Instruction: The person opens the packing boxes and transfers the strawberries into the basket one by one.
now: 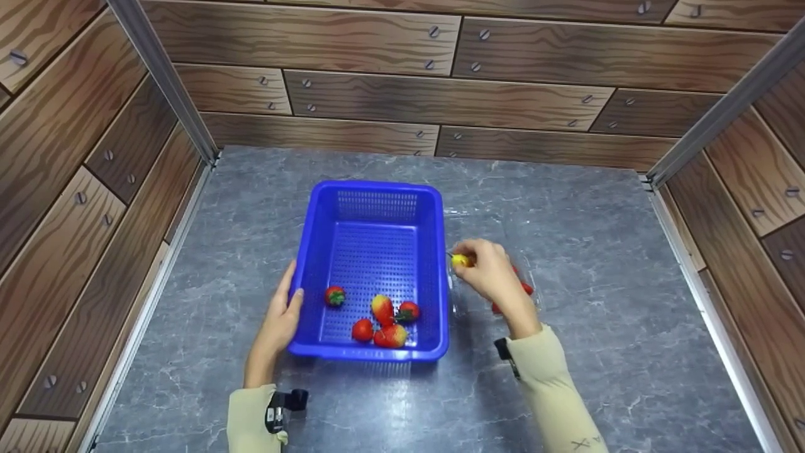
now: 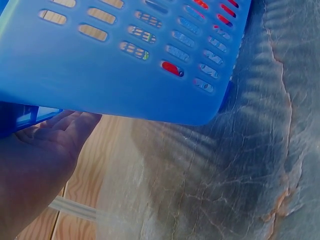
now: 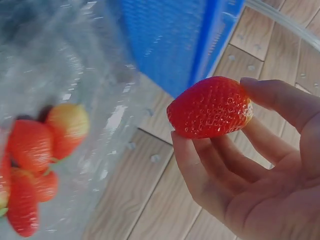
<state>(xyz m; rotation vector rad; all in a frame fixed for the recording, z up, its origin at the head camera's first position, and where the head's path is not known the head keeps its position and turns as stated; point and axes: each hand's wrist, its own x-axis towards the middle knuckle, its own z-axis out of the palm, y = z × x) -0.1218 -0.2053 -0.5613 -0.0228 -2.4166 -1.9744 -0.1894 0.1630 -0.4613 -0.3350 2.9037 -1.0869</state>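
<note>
A blue plastic basket with slotted walls stands in the middle of the head view, several red and yellow strawberries lying on its floor toward the near end. My left hand grips its left side, thumb at the rim and fingers along the outer wall. In the left wrist view that hand is partly hidden by the rim. Just right of the basket, my right hand pinches a strawberry between thumb and fingertips; its yellow end faces the basket in the head view.
Beneath the right hand lies clear plastic packaging on the grey marbled surface. More strawberries lie on it, mostly hidden by the hand in the head view. Wood-patterned panels close off the back and both sides.
</note>
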